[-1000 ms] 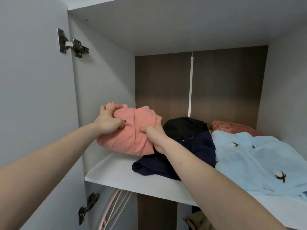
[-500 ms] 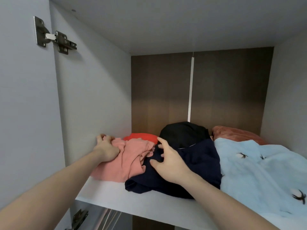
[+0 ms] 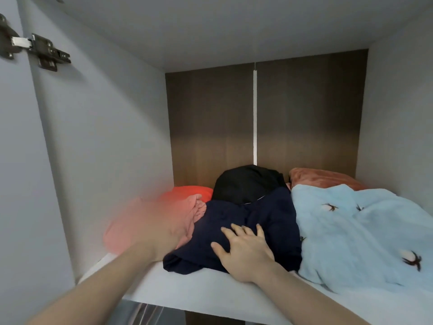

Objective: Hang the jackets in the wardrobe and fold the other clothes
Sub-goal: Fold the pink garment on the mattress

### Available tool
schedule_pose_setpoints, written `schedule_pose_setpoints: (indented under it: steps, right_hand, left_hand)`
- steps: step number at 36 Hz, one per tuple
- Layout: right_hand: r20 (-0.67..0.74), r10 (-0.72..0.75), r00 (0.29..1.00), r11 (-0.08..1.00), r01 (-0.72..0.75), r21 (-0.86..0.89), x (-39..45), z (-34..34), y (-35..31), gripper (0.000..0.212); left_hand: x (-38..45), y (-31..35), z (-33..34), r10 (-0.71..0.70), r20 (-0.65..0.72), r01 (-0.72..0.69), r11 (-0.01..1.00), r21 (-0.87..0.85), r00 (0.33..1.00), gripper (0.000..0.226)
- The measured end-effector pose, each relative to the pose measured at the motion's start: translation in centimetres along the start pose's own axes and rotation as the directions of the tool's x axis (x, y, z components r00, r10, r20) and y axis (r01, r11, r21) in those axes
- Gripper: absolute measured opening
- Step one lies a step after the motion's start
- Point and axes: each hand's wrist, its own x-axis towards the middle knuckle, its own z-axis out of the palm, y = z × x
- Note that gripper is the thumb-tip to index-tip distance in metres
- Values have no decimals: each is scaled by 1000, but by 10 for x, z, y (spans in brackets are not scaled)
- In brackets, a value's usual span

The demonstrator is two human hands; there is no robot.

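Your right hand [image 3: 243,252] is lying flat, fingers spread, pressing the navy garment [image 3: 246,231] on the shelf [image 3: 187,292]. Your left hand [image 3: 164,221] is motion-blurred over the pink garment [image 3: 117,235] just left; grip unreadable. Soft crumpled knits; fleecy blue blanket [image 3: 363,231] lying right.

Clothes [image 3: 246,221] on wardrobe shelf [image 3: 187,292]

Right hand [image 3: 243,252] lies flat on navy garment [image 3: 253,221]; left hand [image 3: 161,221] (blurred) over pink garment [image 3: 117,238].
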Motion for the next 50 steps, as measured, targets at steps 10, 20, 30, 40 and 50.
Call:
schedule_pose_setpoints:
  steps: [10,20,30,40,50]
  right_hand:
    - [-37,30,999,999,-30,21,4,2,-3,73]
    - [-58,28,998,999,-26,32,2,1,-4,72]
    - [-100,11,995,1000,-8,26,-11,-3,-10,63]
    - [-45,91,995,996,-90,24,-53,-5,-27,64]
    - [155,23,988,998,-31,49,-119,-17,-41,67]
  left_hand:
    - [16,2,1,11,34,-9,998,-55,999,67]
    - [-43,0,-8,161,64,-123,910,-395,985,56]
    - [-93,6,6,109,107,-68,941,-332,988,70]
    - [-119,25,-11,-65,230,103,982,-156,971,63]
    - [-230,-12,-39,14,218,21,988,-156,976,67]
